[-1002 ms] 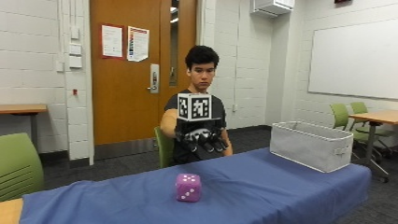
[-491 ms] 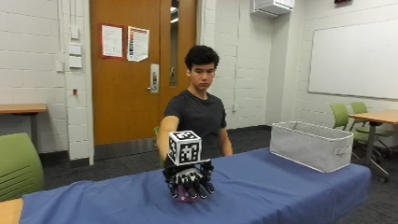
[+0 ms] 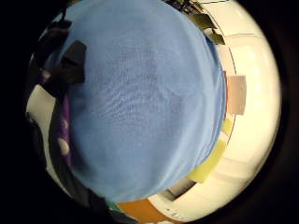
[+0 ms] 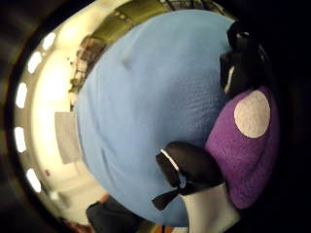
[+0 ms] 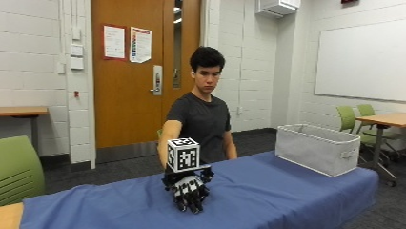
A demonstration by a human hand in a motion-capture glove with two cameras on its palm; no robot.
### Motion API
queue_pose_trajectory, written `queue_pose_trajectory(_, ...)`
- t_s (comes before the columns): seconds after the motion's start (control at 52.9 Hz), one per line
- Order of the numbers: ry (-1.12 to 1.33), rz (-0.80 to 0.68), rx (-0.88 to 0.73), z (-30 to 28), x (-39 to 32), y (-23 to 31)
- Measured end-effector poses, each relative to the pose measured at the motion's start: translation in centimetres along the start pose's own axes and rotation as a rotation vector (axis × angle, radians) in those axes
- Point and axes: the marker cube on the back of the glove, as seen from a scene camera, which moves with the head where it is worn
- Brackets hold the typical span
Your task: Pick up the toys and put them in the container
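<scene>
No writing I can read anywhere; two paper sheets (image 5: 128, 44) hang on the wooden door (image 5: 136, 71) behind me, their print too small to make out. Far left, a green chair (image 5: 17, 169) sits at the table's end. The table (image 5: 285, 195) is draped in a blue cloth, soft and finely woven, and it fills both palm views.

Middle of the table now: my gloved right hand (image 5: 188, 190) is down on the cloth, fingers curled over the toy (image 4: 245, 145). From outside the glove covers it completely. From the thumb-side palm view, it's a purple plush die, fuzzy, with a round white dot on one face, pressed close against my palm. My black thumb tip (image 4: 192, 162) lies against its side, another finger (image 4: 240, 63) wraps over the far edge. The little-finger view catches only a sliver of purple beside the black straps.

Over to the right, the container (image 5: 317, 148): a grey fabric bin, rectangular, open-topped, standing on the cloth well apart from my hand. Beyond it, a whiteboard (image 5: 360, 59) on the wall and more green chairs (image 5: 355, 119).
</scene>
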Motion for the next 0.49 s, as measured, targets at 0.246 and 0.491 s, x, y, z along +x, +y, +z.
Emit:
queue_pose_trajectory(0.246,-0.021,0.006,0.108,-1.3,0.3,0.4)
queue_pose_trajectory(0.491,0.021,0.008,0.019,-3.0,-0.6,0.1)
